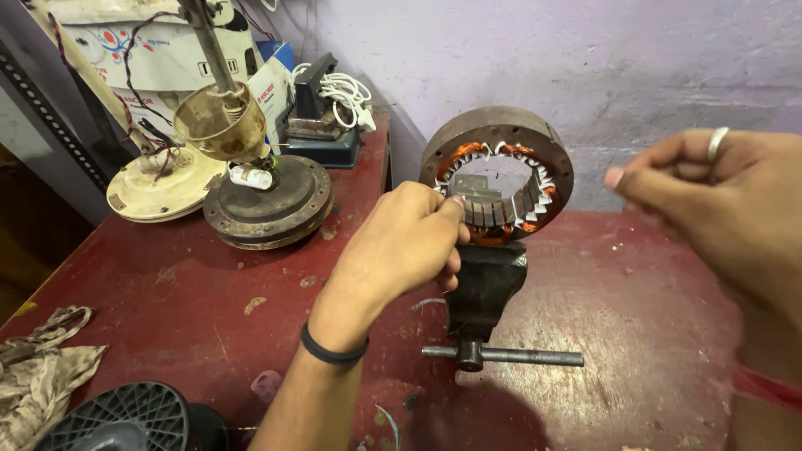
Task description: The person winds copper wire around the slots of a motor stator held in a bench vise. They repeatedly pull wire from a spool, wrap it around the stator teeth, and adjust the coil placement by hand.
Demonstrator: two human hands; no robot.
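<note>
Stator ring [496, 175] stands upright, clamped in the bench vise [484, 288] on the red table [635, 301]. Left hand [401, 246] is nearer, fingers [451, 209] pinched at its inner left windings. Right hand [718, 200] hovers well right, loosely curled, holding nothing.

worn red table [209, 317] against lilac wall [585, 58]

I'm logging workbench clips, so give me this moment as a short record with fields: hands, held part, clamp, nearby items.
left hand: fingertips on the inner edge of the stator ring
right hand: raised, apart from the ring, holds nothing visible, ring on one finger
stator ring: upright, copper windings, white insulation
bench vise: grips the ring from below, handle bar horizontal
table: red, worn
nearby: fan motor housing, rag
</note>
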